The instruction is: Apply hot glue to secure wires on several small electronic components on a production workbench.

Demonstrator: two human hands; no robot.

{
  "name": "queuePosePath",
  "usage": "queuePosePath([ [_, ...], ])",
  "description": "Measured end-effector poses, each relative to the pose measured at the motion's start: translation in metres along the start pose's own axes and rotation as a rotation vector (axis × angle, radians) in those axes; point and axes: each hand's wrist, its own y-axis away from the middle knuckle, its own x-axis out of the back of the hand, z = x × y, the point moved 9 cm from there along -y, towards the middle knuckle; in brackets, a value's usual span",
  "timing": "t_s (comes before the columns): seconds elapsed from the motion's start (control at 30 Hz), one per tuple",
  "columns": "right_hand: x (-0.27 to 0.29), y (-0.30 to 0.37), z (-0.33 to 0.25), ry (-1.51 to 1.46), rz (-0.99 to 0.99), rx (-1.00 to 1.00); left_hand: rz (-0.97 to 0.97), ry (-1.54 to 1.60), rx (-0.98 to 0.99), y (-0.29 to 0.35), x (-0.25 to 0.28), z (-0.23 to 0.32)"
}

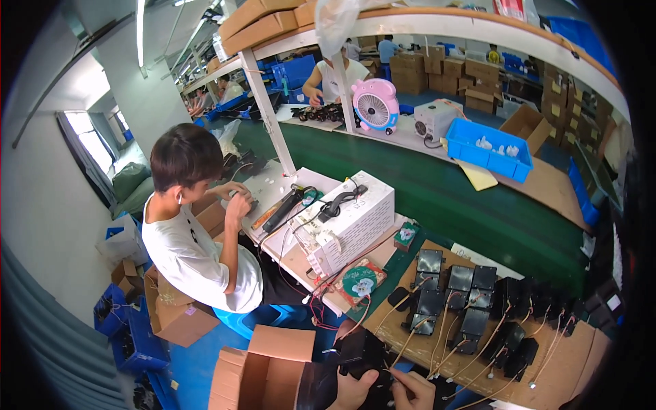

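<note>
At the lower edge, my left hand (354,391) grips a black plastic box-shaped unit (361,350) by its near side, thumb along its edge. Just to the right, my right hand (414,391) is closed, with thumb and forefinger pinched on a thin light wire at the unit's side. To the right of my hands, several similar black units (460,278) lie in rows on a cardboard sheet (574,365), their thin wires trailing toward me. The unit's underside is hidden by my hand.
An open cardboard box (229,383) stands left of my hands. Beyond are a white metal instrument (355,225) and a green round fixture (360,281) with red wires. A seated co-worker (198,253) works at the left. A green conveyor belt (437,198) runs behind, with a blue bin (488,154) across it.
</note>
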Motion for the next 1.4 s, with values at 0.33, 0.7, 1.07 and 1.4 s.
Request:
queuePosePath([
  [0.33, -0.010, 0.020, 0.058, -0.424, -0.075, -0.642, -0.114, -0.205, 0.082, 0.014, -0.002, -0.020],
  [0.7, 0.011, -0.005, 0.032, -0.586, 0.010, -0.168, -0.156, -0.287, -0.084, -0.006, -0.039, 0.002],
  [1.07, 0.010, 0.010, 0.055, -0.788, -0.269, -0.398, -0.135, -0.412, -0.041, -0.020, -0.074, -0.009],
  [1.4, 0.031, 0.010, 0.056, -0.932, -0.125, -0.337, -0.100, -0.226, 0.256, -0.020, -0.079, -0.034],
])
